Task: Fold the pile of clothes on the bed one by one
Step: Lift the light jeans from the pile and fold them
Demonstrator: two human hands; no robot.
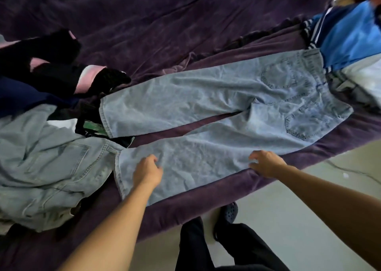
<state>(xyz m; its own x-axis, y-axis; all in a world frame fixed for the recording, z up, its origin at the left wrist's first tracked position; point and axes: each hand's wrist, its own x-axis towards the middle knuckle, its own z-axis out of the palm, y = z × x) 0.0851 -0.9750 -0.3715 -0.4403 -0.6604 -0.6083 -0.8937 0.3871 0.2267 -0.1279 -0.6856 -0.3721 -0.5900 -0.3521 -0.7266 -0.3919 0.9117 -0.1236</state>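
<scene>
One purple bed cover [185, 23] fills most of the frame. Across the middle, a pair of light blue jeans [206, 97] lies flat, with the waist to the right and the legs running left. A pile of clothes [41, 147] sits at the left edge, and a blue top [350, 33] lies in the upper right. On the lower leg, the right hand [266, 163] pinches the denim's near edge between curled fingers and thumb. The left hand [147, 172] rests nearer the hem with its fingers bent; I cannot tell whether they grasp cloth.

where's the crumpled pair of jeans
Head view, left side: the crumpled jeans lie on the bed, beside the cuffs of the spread jeans.
</scene>
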